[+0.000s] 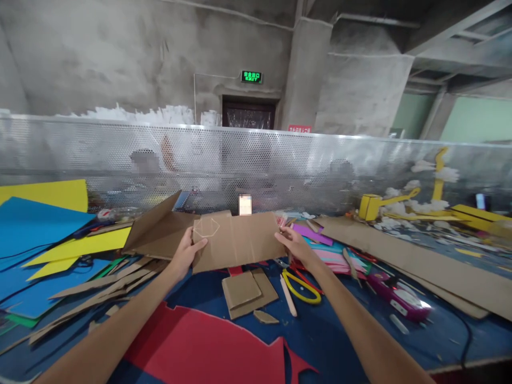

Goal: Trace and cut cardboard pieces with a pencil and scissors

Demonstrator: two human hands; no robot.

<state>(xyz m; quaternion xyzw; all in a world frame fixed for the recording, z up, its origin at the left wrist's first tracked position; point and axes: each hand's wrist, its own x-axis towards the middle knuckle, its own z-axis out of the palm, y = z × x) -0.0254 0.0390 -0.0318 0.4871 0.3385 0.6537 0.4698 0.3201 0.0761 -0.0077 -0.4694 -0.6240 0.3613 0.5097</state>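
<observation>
A brown piece of cardboard [244, 242] is held up above the blue table between my two hands. My left hand [187, 249] grips its left edge, thumb on the front face beside a pale hexagon-like outline. On the right edge, my right hand [294, 242] pinches the sheet with thumb in front. Below lie smaller cardboard pieces [244, 290], partly stacked, and a cardboard scrap [265, 317]. Yellow-handled scissors [302, 288] and a pale stick [288, 293] rest just right of them. A large red sheet [212, 346] with a cut curved edge lies nearest me.
Blue sheets [36, 224], yellow sheets [84, 246] and cardboard strips [108, 288] crowd the left. A long cardboard panel [420, 266] and a purple device [400, 296] with a cord lie right. A perforated metal screen [256, 165] borders the table's back, with blurred people behind.
</observation>
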